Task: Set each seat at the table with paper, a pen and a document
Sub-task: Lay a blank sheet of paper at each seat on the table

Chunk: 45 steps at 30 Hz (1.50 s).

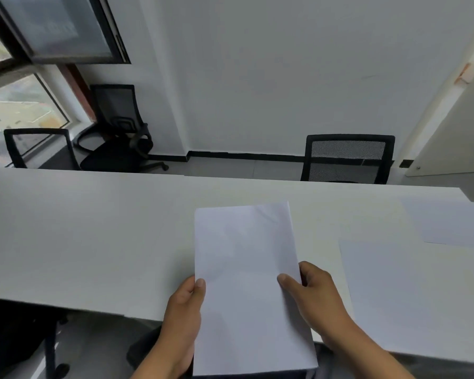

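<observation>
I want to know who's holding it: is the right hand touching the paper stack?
Touching. The head view shows the right hand with its thumb on the paper stack.

Head view: close above table, facing forward-down.

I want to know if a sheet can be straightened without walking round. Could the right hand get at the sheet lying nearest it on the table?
Probably yes. The near sheet lies flat just beside the right hand with nothing between them. But that hand, like the left hand, now grips the held paper stack, so it must let go first.
</observation>
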Each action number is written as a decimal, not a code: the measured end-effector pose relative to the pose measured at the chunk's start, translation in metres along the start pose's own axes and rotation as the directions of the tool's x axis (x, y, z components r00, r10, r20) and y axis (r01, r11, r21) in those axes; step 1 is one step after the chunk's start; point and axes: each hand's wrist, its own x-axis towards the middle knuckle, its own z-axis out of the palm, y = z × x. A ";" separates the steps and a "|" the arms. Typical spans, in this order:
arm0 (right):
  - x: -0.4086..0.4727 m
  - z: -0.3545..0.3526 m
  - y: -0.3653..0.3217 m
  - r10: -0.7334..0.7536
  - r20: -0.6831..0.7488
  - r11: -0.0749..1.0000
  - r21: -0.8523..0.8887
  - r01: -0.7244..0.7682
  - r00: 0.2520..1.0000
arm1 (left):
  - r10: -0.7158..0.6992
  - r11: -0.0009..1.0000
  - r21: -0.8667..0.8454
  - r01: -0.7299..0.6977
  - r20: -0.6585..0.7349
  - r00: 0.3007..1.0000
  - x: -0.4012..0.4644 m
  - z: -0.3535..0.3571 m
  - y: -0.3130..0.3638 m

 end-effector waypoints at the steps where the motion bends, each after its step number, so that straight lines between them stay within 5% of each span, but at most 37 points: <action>1: -0.006 0.012 -0.005 0.006 -0.015 1.000 0.009 -0.006 1.000 | 0.006 1.000 0.021 -0.007 0.006 1.000 0.002 -0.013 0.002; 9: -0.035 0.078 -0.038 0.039 -0.118 0.998 0.051 -0.033 0.992 | 0.024 0.997 0.066 -0.027 0.032 0.999 0.016 -0.079 0.019; 22: 0.016 0.085 -0.045 0.061 -0.156 0.992 0.123 -0.042 0.986 | 0.013 0.994 0.111 -0.015 0.018 1.000 0.044 -0.054 0.052; 45: 0.101 0.114 0.018 0.288 -0.282 0.951 0.200 -0.238 0.915 | -0.281 0.957 0.096 0.273 0.083 0.956 0.168 -0.047 -0.003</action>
